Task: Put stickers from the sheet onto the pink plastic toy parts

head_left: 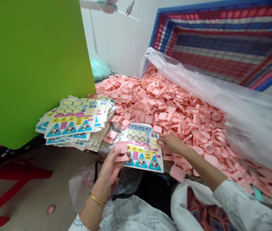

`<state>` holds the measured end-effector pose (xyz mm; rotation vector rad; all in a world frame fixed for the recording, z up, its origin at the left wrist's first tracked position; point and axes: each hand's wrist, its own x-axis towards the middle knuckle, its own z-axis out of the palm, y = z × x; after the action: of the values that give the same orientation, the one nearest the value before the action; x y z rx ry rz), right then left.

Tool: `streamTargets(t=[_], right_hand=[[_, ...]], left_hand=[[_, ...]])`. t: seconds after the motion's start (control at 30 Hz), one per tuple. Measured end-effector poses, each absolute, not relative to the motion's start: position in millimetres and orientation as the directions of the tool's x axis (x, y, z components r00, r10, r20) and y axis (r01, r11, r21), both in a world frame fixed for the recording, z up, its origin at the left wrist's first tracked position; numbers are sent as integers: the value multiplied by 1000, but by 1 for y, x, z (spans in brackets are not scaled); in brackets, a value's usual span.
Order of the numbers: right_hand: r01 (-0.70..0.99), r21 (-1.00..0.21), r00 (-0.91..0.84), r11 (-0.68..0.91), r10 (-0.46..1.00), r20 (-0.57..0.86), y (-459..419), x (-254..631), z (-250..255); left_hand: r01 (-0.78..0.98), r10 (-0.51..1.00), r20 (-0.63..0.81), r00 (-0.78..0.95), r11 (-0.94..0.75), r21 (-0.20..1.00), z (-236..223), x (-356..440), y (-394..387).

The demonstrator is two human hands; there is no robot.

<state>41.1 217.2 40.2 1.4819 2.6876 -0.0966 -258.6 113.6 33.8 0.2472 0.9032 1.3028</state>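
From the head camera, the loose sticker sheet (142, 147) lies flat before the seated worker, and I take my bearings from it. Just over its left edge, the left hand (109, 168) grips a pink plastic piece (121, 147), thumb and fingers closed on its lower part, its square panel standing clear above. A gold bracelet (97, 199) circles that wrist. The right hand (173, 142) is at the sheet's right edge, fingers bent and drawn together; whether they pinch a sticker, I can't tell from here.

Left of the sheet sits an untidy stack of sticker sheets (71, 120), with a green panel (35, 64) rising behind it. Beyond the sheet and along its right side spreads a great heap of pink plastic pieces (148, 99), backed by clear plastic sheeting (246, 112) and a tilted, striped basket with a blue rim (217, 49). A pale green bag (99, 67) rests past the sheet's far left. Nearer the worker than the sheet, to its right, a white bag (180, 202) holds more pink pieces. Down on the floor, left of the sheet, stands a red stool (18, 175).
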Motion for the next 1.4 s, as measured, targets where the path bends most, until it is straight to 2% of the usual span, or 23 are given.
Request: streamTargets(t=[0.07,0.17,0.23,0.27,0.37,0.43,0.57,0.7,0.9,1.27,1.4], right_hand=[[874,-100,-479,476,878,-2,208,44,42],[934,-276,-208,226,974,92,202,29,46],[921,-388,-40,41,999,10,203,11,50],[904,-428,-12,-12,999,-53,207,0,52],[864,-503,-84,-9,983,-162,225,-33,51],[868,-496,-102,8,981,-164,241,-54,46],[899,-436,-12,-32,995,-98,267,-85,27],[929,-364,50,-63,998,-45,279,-96,10],[969,-246,20,-25,1000,-23,286,-98,0],[952,-305,-15,9,1000,-19,282,-92,0],[944,-320,55,-74,996,-68,288,-97,6]], left_hand=[[-735,902,-431,-17,281,617,34,-258,123],[-755,910,-413,-26,253,605,32,-251,136],[-767,915,-403,-20,245,593,31,-246,145],[-772,917,-399,-18,241,589,30,-243,150],[-765,931,-364,-30,213,608,28,-232,169],[-741,934,-349,-69,186,645,24,-223,183],[-704,909,-391,-145,183,686,8,-212,204],[-696,895,-420,-151,205,688,-6,-212,208],[-692,900,-418,-124,223,686,-10,-213,205],[-695,896,-420,-145,210,688,-8,-212,206],[-680,903,-410,-130,220,699,-9,-213,207]])
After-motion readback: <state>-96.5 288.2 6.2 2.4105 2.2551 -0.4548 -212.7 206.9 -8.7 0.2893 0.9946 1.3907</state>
